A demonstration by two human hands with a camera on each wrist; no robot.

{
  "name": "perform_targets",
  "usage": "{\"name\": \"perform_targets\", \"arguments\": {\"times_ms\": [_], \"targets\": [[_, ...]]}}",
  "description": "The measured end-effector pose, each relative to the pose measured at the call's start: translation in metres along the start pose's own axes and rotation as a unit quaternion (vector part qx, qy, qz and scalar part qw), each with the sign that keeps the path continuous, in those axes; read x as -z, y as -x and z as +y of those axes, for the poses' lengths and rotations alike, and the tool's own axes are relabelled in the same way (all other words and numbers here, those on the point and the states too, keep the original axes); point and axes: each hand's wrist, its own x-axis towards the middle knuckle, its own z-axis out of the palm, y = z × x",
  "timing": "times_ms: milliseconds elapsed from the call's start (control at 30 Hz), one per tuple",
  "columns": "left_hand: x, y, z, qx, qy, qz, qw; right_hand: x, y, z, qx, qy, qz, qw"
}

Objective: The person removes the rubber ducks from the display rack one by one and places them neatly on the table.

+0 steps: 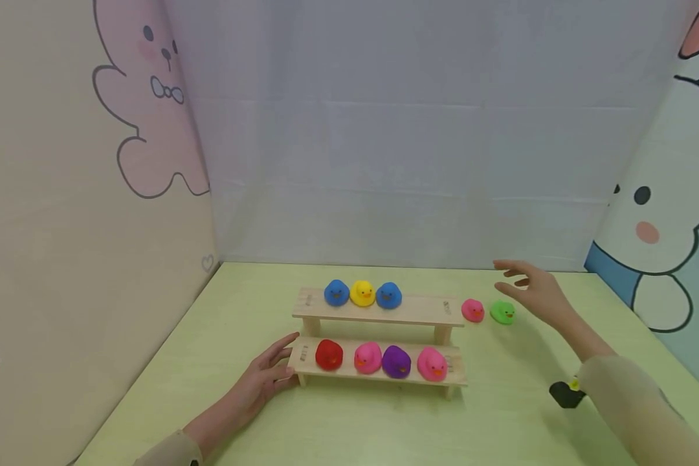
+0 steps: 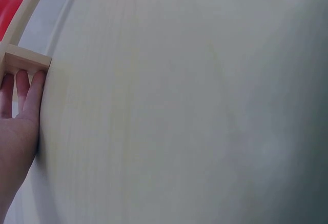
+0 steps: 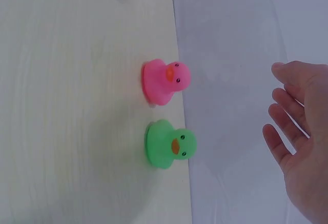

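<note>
My left hand (image 1: 259,382) rests against the left end of a two-tier wooden rack (image 1: 378,377), its fingers extended. In the left wrist view the fingers (image 2: 32,96) are straight and touch the rack's end support (image 2: 28,57). My right hand (image 1: 537,294) hovers empty at the right, fingers loosely bent, above and beside a green rubber duck (image 1: 503,312). Left of that duck sits a pink rubber duck (image 1: 473,310), by the rack's upper right end. Both face the right wrist camera, where the right hand (image 3: 307,126) stays apart from them.
The upper tier bears a blue duck (image 1: 336,293), a yellow duck (image 1: 363,294) and another blue duck (image 1: 389,296). On the lower tier stand a red duck (image 1: 329,355), a purple duck (image 1: 397,362) and two pink ducks (image 1: 367,358). A small black object (image 1: 566,395) lies by the right sleeve.
</note>
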Motion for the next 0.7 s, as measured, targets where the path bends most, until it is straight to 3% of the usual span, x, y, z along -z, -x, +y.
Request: {"name": "perform_targets", "arguments": {"times_ms": [200, 433, 700], "targets": [[-0.001, 0.001, 0.001, 0.002, -0.002, 0.000, 1.0000, -0.002, -0.009, -0.029, 0.029, -0.009, 0.028, 0.9992], [-0.001, 0.001, 0.001, -0.001, -0.002, -0.002, 1.0000, -0.011, -0.018, -0.060, 0.034, -0.040, 0.052, 0.9973], [0.000, 0.000, 0.000, -0.004, -0.006, -0.007, 1.0000, -0.026, -0.024, -0.097, 0.085, -0.052, 0.027, 0.9947]]}}
